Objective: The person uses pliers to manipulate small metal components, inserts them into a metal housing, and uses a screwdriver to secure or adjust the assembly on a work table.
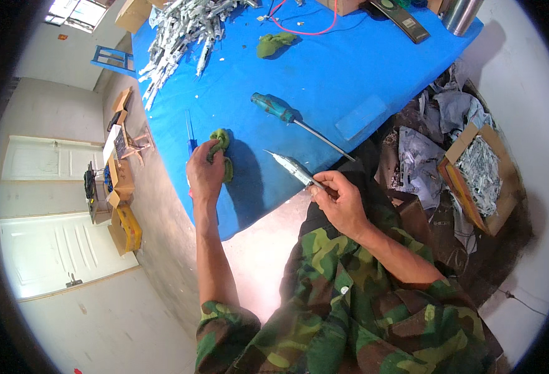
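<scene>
My left hand is closed on a crumpled green cloth near the table's left edge. Just beside that hand lies a thin tool with a blue handle. Between the thumb and fingers of my right hand is a slim whitish-grey part with a thin pointed tip, aimed up and to the left. A large screwdriver with a worn teal handle rests on the blue tabletop, its shaft running toward the near right edge.
Many slim silvery parts are heaped at the far left. Farther back are another green cloth, a pink wire, a dark flat device and a metal cylinder. On the floor at right, a cardboard box holds similar parts beside plastic bags.
</scene>
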### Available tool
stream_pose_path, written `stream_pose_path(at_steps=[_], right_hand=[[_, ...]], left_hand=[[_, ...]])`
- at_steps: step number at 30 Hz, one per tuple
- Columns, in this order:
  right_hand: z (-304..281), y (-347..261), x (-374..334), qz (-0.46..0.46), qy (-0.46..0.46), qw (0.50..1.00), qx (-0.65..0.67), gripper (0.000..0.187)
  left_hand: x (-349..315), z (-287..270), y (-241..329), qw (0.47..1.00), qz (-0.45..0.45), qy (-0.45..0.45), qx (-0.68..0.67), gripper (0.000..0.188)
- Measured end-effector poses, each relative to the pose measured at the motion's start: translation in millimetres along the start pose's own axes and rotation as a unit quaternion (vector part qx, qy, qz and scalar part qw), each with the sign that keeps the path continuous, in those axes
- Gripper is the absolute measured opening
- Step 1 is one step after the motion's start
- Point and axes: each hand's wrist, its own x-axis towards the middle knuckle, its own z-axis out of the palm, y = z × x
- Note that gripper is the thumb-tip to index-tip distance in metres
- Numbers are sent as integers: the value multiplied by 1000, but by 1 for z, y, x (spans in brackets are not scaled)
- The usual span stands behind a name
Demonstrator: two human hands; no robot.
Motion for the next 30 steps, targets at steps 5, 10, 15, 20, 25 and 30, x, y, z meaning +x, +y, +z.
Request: stream_pose_path(at_steps=[5,10,15,20,25,30], right_hand=[[2,5,0,-20,11,1000,17,22],[8,-2,2,-60,-23,998,-21,24],[5,3,3,-124,-30,988,-92,20],[9,13,8,-175,21,975,-134,17],[9,15,10,-182,11,974,-131,17],[7,19,8,-163,12,978,-127,18]], left_hand=[[-52,-18,72,990,17,-16,-139,26],[-107,19,139,983,82,-85,-140,21],[-108,40,130,987,130,-43,-80,13],[-91,37,111,993,110,-12,-45,11],[-74,33,83,996,88,34,-6,8],[-74,30,64,997,36,65,-28,10]])
